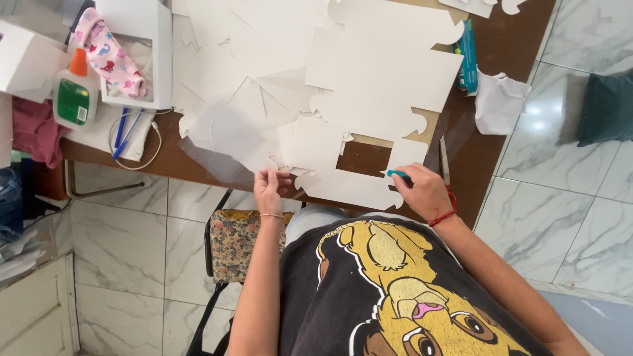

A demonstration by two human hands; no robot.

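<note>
Cardboard sheet point(343, 175): white, flat at near edge of bench point(514, 39), between both hands; rectangular window already cut out, brown wood showing through.
Right hand point(425, 191): fingers closed on teal-handled cutter point(397, 174), tip at window's right edge.
Left hand point(268, 188): fingers pressed flat on sheet's left part, holding nothing.
Clear film point(221, 142): loose, just left of sheet.
Glue bottle point(74, 92): far left, upright, untouched.
Progress: window looks done; outline trimming judged ongoing; gluing apparently left.
Other white cutouts point(369, 59): piled farther back.

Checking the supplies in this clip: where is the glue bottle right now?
In the head view, the glue bottle stands at the table's far left edge, between a white box and the patterned cloth.
</note>
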